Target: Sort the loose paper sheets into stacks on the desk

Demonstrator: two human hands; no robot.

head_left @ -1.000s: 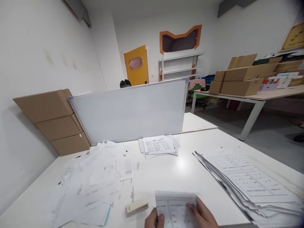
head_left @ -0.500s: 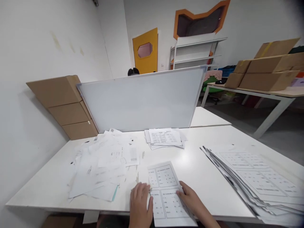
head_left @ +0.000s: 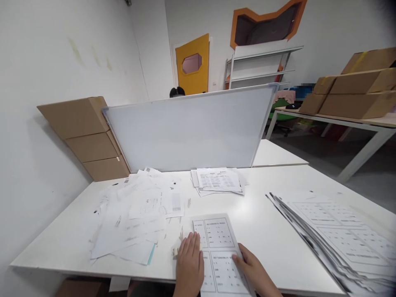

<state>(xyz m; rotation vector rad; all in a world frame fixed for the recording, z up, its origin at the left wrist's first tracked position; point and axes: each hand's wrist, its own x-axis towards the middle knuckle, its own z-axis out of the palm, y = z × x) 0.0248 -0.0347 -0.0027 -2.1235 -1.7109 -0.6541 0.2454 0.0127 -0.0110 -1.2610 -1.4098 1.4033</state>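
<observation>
The hands are apart, on either side of a printed sheet point(head_left: 221, 233) at the near edge of the white counter point(head_left: 260, 231). The left hand point(head_left: 189, 264) lies flat over its left edge, fingers straight, partly hiding a cream object point(head_left: 175, 252); the right hand point(head_left: 254, 267) pinches its right edge, thumb on top. Loose papers point(head_left: 123, 233) spread to the left, and a thick paper stack point(head_left: 337, 231) lies right.

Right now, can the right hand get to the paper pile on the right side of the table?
Probably yes: the right hand would likely have to let go of the printed paper first, but nothing seems to stand between that hand and the paper pile.
</observation>
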